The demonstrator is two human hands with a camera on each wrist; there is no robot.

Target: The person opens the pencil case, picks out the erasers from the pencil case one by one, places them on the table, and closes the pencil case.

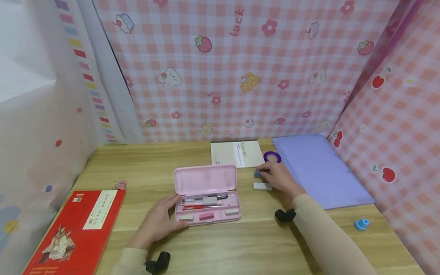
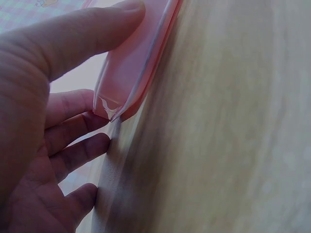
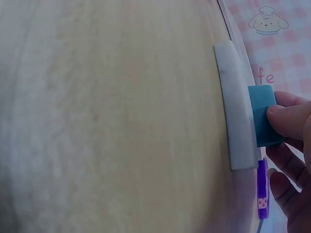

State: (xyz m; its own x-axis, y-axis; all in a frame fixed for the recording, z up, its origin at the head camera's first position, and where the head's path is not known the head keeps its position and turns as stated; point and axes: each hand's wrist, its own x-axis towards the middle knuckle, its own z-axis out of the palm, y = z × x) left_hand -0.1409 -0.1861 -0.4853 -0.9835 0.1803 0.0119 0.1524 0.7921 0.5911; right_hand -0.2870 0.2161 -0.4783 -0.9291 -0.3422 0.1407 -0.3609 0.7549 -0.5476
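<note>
My right hand (image 1: 280,178) pinches a blue eraser (image 3: 265,115) between thumb and fingers, near the table's (image 1: 144,164) back edge, just in front of the notepad (image 1: 237,153). A white eraser (image 1: 262,186) lies just beside it. My left hand (image 1: 156,223) rests with straight fingers against the left end of the open pink case (image 1: 206,193), mid-table. A red book (image 1: 77,229) lies at the left front corner.

Pencil case (image 1: 206,193) glossy pink plastic; table (image 1: 254,244) smooth wood-grain; blue eraser (image 3: 265,115) matt rubber
</note>
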